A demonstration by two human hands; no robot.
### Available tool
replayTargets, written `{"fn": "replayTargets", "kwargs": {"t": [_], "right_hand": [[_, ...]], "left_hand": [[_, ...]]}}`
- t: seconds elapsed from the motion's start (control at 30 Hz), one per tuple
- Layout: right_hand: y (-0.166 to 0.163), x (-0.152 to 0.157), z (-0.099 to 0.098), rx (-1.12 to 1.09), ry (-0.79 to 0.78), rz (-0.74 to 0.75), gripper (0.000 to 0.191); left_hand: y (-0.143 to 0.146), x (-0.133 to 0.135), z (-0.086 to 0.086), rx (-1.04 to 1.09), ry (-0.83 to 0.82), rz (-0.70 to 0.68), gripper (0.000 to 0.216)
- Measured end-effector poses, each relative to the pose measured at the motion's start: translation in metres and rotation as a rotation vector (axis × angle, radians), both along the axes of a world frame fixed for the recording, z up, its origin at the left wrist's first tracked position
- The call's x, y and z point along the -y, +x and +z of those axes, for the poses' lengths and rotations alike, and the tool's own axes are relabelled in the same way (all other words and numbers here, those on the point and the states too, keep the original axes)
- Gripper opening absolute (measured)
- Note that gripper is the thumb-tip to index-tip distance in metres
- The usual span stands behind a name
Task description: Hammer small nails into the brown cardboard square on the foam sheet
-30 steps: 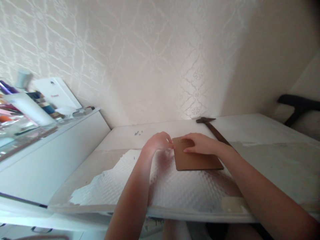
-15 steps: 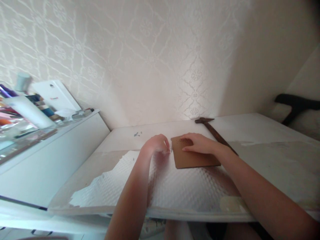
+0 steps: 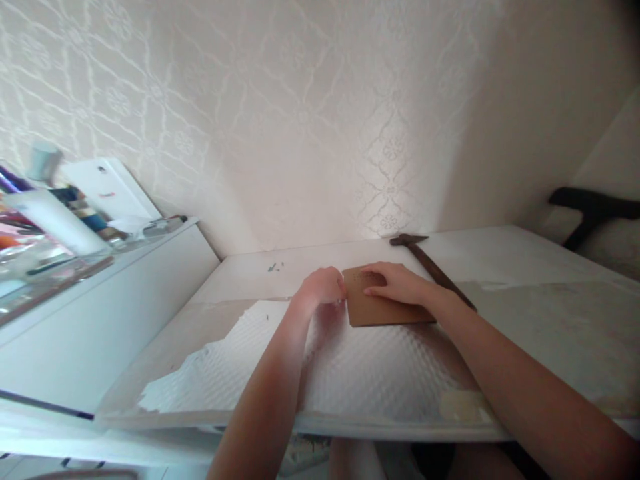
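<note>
A thin brown board [image 3: 393, 315], with a row of small dark marks near its far left corner, is over a white quilted sheet [image 3: 365, 373]. My right hand [image 3: 400, 283] grips the board from above, thumb apart from the fingers, some fingers hidden behind its far side. At the board's left edge is my left hand [image 3: 325, 287], its fingers pinched together close to or touching that edge. Whatever may be between those fingertips is too small to make out. Behind my right hand lies a hammer [image 3: 435, 270] with a dark head and a wooden handle.
Several small metal bits [image 3: 274, 268] lie near the wall on the white table [image 3: 240, 267]. A white cabinet [image 3: 125, 307] at left bears pens, a white box [image 3: 113, 187] and clutter. A black armrest-like part [image 3: 593, 203] stands at the right.
My left hand has moved right, up to the board's left edge. The board's near edge has shifted slightly away from me, and my right hand stays on it.
</note>
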State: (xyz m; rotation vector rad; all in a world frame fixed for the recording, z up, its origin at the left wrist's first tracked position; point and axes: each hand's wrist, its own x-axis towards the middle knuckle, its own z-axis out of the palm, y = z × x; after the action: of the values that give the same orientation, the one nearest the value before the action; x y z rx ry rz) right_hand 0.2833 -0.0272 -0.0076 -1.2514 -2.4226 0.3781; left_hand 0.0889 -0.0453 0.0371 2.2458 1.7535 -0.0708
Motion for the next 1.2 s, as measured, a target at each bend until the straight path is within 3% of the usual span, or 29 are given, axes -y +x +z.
{"fn": "replayTargets", "kwargs": {"t": [0.67,0.97,1.2], "right_hand": [[-0.001,0.003,0.005,0.007,-0.035,-0.005,0.047],[-0.002,0.005,0.006,0.002,-0.024,0.019,0.047],[-0.002,0.008,0.011,-0.01,-0.05,0.03,0.048]], "left_hand": [[0.001,-0.01,-0.01,0.116,0.139,0.102,0.024],[0.006,-0.017,-0.018,0.334,0.27,0.063,0.025],[0.012,-0.015,-0.02,0.293,0.257,0.047,0.026]]}}
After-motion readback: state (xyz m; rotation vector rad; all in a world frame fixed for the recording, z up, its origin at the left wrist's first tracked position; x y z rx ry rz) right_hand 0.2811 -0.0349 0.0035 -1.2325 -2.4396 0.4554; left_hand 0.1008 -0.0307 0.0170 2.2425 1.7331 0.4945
